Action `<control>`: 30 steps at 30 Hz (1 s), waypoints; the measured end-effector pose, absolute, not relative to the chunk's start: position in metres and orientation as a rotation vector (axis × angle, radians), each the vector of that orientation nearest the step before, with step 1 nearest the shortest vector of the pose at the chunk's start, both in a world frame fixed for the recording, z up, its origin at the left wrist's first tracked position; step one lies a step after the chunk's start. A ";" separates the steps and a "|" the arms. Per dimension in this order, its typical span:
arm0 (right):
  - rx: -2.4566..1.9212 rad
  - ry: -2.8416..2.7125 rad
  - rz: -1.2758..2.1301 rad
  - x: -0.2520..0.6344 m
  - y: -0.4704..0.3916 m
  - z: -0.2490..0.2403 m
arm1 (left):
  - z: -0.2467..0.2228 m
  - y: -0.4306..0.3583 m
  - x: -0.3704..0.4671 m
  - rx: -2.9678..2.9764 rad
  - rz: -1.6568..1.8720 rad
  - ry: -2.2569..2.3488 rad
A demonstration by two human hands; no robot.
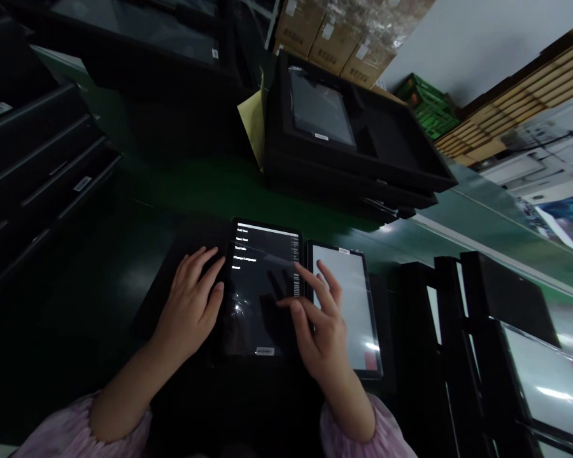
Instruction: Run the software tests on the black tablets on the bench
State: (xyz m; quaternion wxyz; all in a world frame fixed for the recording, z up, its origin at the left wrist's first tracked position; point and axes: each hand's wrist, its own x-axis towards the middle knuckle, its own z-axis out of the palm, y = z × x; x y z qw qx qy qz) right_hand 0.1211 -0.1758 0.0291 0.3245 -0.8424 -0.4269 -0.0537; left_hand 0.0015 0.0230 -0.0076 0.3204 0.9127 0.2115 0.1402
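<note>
Directly before me lies a tablet (253, 312) with a dark screen, a short white text menu at its upper left and a barcode label near its lower edge. My left hand (191, 299) rests beside its left edge, fingers stretched out and the fingertips close to the frame. Over the right part of the screen hovers my right hand (322, 318), fingers spread, with the index finger reaching toward the glass; whether it touches I cannot tell. A second tablet (353, 305) with a pale lit screen sits to the right, partly hidden behind my right hand.
Stacked black trays (401, 140) stand at the back, the top one holding a tablet (322, 108); a yellow sheet (254, 124) sticks out beside them. More dark stacked trays (42, 152) are at left. Devices in black holders (506, 299) line the right. Cardboard boxes (337, 38) sit beyond.
</note>
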 end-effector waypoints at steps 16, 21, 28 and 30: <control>-2.205 -1.531 0.205 0.084 -0.153 0.031 | -0.013 0.024 0.001 2.484 0.488 0.464; -2.263 -1.440 0.073 0.096 -0.162 0.033 | -0.011 0.022 0.002 2.464 0.449 0.491; -2.353 -1.238 -0.223 0.140 -0.178 0.041 | -0.010 0.022 0.001 2.434 0.413 0.506; -2.375 -1.239 -0.255 0.149 -0.174 0.040 | -0.010 0.023 0.001 2.434 0.422 0.507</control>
